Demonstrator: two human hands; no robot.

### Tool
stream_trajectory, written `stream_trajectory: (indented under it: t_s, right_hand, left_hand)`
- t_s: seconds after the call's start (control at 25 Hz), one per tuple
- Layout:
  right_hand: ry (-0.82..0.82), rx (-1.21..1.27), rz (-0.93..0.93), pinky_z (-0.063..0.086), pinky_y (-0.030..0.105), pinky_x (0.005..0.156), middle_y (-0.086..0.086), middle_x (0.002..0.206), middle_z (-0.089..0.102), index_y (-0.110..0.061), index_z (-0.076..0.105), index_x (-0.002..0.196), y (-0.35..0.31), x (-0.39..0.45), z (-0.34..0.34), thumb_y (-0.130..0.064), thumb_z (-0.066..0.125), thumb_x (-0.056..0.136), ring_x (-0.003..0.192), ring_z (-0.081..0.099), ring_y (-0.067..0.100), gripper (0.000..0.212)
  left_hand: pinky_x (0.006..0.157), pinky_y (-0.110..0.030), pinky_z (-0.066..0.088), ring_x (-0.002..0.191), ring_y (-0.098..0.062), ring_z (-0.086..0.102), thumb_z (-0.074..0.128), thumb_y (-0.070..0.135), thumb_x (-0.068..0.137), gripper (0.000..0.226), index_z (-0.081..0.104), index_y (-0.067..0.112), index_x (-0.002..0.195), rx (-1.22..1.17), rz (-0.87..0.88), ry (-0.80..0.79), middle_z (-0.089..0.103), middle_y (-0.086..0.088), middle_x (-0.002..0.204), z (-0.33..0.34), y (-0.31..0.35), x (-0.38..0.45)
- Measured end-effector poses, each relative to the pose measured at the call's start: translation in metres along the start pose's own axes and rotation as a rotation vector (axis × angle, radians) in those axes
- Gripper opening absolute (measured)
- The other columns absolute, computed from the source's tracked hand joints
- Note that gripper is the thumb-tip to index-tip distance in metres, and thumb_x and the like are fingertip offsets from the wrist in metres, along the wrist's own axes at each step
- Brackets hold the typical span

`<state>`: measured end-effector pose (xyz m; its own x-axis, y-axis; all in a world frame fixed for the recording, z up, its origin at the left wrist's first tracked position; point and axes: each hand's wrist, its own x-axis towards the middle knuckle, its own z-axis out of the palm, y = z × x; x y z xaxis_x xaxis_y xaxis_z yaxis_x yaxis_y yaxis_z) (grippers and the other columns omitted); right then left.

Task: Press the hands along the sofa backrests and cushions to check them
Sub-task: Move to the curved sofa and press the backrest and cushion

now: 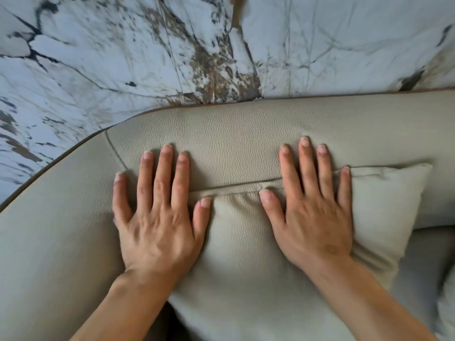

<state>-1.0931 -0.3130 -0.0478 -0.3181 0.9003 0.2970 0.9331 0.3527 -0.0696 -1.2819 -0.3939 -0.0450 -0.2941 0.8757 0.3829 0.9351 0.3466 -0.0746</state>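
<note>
A beige leather sofa backrest (234,134) curves across the middle of the view. A matching leather cushion (236,262) leans against it. My left hand (157,217) lies flat, fingers spread, its fingertips on the backrest and its thumb on the cushion's top left corner. My right hand (312,212) lies flat on the cushion's upper part, with its fingertips reaching over the top edge onto the backrest. Both palms press into the leather, and neither hand holds anything.
A white marble wall (147,50) with dark and brown veins stands right behind the backrest. The sofa's rounded left arm section (49,230) runs down the left. At the lower right lies the seat (423,262) and part of another pale cushion (448,306).
</note>
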Motion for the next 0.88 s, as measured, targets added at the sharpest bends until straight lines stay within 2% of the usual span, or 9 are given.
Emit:
stream_trajectory:
  t_s: [0.16, 0.28, 0.48, 0.6, 0.88]
  right_hand:
    - [-0.08, 0.033, -0.007, 0.011, 0.053, 0.118, 0.003, 0.163, 0.015, -0.026, 0.018, 0.153, 0.002, -0.008, -0.03, -0.059, 0.021, 0.091, 0.149, 0.012, 0.024, 0.07]
    - [-0.067, 0.068, -0.001, 0.009, 0.052, 0.118, 0.003, 0.162, 0.015, -0.024, 0.021, 0.152, 0.0, -0.024, -0.057, -0.059, 0.019, 0.091, 0.149, 0.014, 0.025, 0.07]
    - [0.059, 0.091, -0.036, 0.008, 0.054, 0.117, 0.006, 0.162, 0.018, -0.022, 0.027, 0.151, -0.017, -0.063, -0.114, -0.056, 0.026, 0.093, 0.148, 0.015, 0.026, 0.068]
    - [0.138, 0.089, -0.048, 0.008, 0.053, 0.117, 0.008, 0.162, 0.018, -0.021, 0.025, 0.152, -0.035, -0.082, -0.153, -0.055, 0.026, 0.094, 0.148, 0.014, 0.026, 0.067]
    - [0.247, 0.042, 0.044, 0.012, 0.058, 0.116, 0.008, 0.161, 0.018, -0.021, 0.023, 0.152, -0.125, -0.123, -0.281, -0.053, 0.034, 0.093, 0.148, 0.016, 0.028, 0.068]
  left_hand:
    - [0.119, -0.054, 0.016, 0.149, -0.027, 0.023, 0.025, 0.054, 0.095, 0.069, 0.03, 0.016, 0.153, -0.082, 0.012, -0.106, 0.028, -0.007, 0.16, -0.028, -0.001, -0.006]
    - [0.119, -0.055, 0.015, 0.149, -0.029, 0.022, 0.024, 0.054, 0.095, 0.069, 0.031, 0.016, 0.152, -0.134, 0.019, -0.138, 0.027, -0.009, 0.16, -0.052, -0.007, -0.024]
    - [0.12, -0.055, 0.008, 0.149, -0.028, 0.021, 0.028, 0.052, 0.095, 0.066, 0.03, 0.018, 0.152, -0.12, 0.065, -0.055, 0.027, -0.007, 0.16, -0.11, -0.025, -0.06]
    - [0.119, -0.056, 0.01, 0.149, -0.029, 0.021, 0.031, 0.051, 0.094, 0.067, 0.033, 0.017, 0.151, -0.129, 0.092, 0.024, 0.029, -0.009, 0.16, -0.149, -0.042, -0.071]
    - [0.117, -0.059, 0.013, 0.149, -0.031, 0.017, 0.031, 0.051, 0.095, 0.067, 0.035, 0.014, 0.15, -0.183, 0.248, 0.145, 0.027, -0.011, 0.16, -0.275, -0.125, -0.071]
